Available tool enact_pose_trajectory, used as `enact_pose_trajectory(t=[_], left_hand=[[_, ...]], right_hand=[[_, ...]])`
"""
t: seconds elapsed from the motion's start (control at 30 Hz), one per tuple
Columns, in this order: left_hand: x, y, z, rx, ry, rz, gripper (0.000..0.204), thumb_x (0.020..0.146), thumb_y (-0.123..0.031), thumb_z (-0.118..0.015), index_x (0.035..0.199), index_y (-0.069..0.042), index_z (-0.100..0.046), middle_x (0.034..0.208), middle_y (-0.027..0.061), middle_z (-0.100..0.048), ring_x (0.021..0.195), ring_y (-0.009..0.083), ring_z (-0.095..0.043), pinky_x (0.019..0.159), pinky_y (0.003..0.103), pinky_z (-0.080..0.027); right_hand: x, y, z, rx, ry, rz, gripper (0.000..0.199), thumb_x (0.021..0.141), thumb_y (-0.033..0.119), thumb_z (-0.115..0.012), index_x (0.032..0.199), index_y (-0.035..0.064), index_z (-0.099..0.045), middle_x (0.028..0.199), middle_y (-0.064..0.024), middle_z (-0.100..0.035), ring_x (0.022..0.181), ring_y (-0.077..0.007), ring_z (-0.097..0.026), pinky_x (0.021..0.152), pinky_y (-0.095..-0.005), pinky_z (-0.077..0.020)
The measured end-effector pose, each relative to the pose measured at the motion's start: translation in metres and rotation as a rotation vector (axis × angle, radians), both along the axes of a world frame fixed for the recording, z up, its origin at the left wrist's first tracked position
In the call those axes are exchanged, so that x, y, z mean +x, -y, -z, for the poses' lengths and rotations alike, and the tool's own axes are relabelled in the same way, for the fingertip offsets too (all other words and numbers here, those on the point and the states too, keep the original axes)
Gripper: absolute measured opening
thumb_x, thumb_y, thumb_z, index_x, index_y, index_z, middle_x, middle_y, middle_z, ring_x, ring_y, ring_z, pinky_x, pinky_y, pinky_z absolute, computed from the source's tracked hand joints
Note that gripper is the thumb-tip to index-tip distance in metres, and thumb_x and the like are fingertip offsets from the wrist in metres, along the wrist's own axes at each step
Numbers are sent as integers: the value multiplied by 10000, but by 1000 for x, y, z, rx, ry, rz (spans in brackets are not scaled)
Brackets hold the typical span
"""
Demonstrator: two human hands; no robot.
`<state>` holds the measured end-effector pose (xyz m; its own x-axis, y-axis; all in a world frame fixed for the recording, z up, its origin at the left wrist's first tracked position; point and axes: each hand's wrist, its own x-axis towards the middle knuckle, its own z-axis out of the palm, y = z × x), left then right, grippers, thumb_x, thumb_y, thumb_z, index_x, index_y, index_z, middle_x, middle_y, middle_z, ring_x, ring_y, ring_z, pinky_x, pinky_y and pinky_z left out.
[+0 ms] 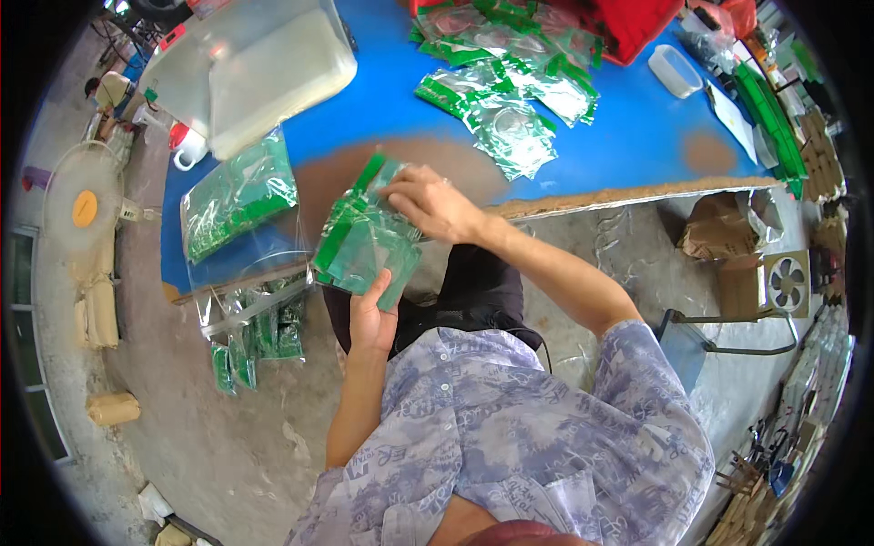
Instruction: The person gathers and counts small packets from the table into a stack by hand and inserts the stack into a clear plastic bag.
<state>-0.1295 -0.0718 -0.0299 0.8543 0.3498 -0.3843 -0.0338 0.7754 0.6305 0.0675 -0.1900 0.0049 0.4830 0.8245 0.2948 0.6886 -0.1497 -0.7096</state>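
The left hand (371,318) is grasping a stack of green packets (364,255) over the bench's (382,100) near edge; right-hand fingers (401,193) are touching its top, pinch unclear. Work's looking partway: a clear bag (241,196) is holding packets, a loose pile (510,123) is remaining.

From the green packets (350,238) between the left hand (369,318) and the right hand (432,202), a way runs far over the worn brown patch (332,168) of the blue table (628,127). The filled bag (238,202) stands in the way on the left, the pale tub (282,77) on the far left. The packet pile (505,109) blocks the far middle, the red crate (642,27) behind it. Right of the pile lies bare tabletop — a hand could pass there, up to the clear container (676,73).
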Motion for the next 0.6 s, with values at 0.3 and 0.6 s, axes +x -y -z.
enact_pose_trajectory(t=[0.3,0.6], left_hand=[[16,4,6,8,-19,37,470,931,-70,-672,1367,-47,-498,1323,81,-591,1219,235,-587,1050,401,-489],[35,16,9,-39,27,171,474,926,-93,-689,1360,-51,-503,1323,70,-590,1223,220,-581,1047,405,-486]], right_hand=[[55,90,-9,-341,443,780,593,972,505,-549,1363,58,-561,1467,-210,-477,1412,-462,-333,1126,-643,-264],[-33,84,0,-57,203,-8,361,961,233,-591,1238,3,-610,1293,-202,-611,1290,-392,-511,1152,-488,-348]])
